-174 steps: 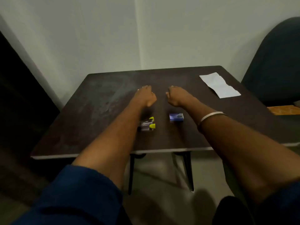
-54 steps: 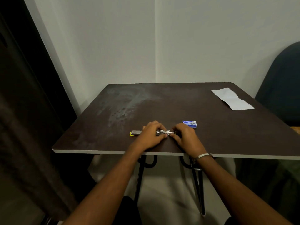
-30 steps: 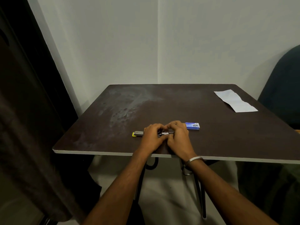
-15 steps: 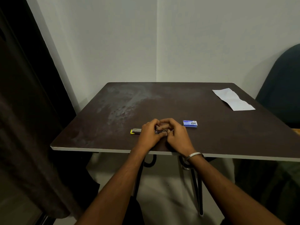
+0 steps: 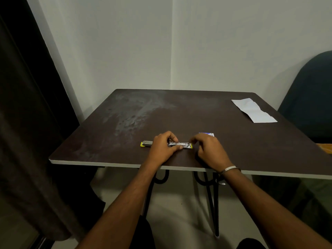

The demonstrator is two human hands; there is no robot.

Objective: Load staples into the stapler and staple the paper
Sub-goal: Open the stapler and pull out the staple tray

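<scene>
Your 2 hands work at the near edge of a dark worktop, the widest thing in view, with a pale scuffed patch beyond your left hand and a dark chair off past your right. The folded white paper waits well beyond your right hand, toward the far right corner, untouched. The stapler lies flat and opened out under your left hand, 1 yellow-tipped end jutting to its left, the bare metal rail with its yellow tip reaching toward your right hand. Your left hand grips the stapler's middle, thumb on the near side and fingers curled over the top. Your right hand hovers just right of the rail tip, fingers loosely curled with the fingertips brought close together; whether they pinch a strip of staples cannot be told from here. The small blue staple box sits just behind your right hand, half hidden by its knuckles.

The loading step appears to be in hand, the stapling not yet begun. Keep the left hand pinning the body flat so the rail does not skid. Feed any strip legs down, square with the channel, and seat it fully before closing the top. Watch the spring pusher: it may snap on a fingertip.
</scene>
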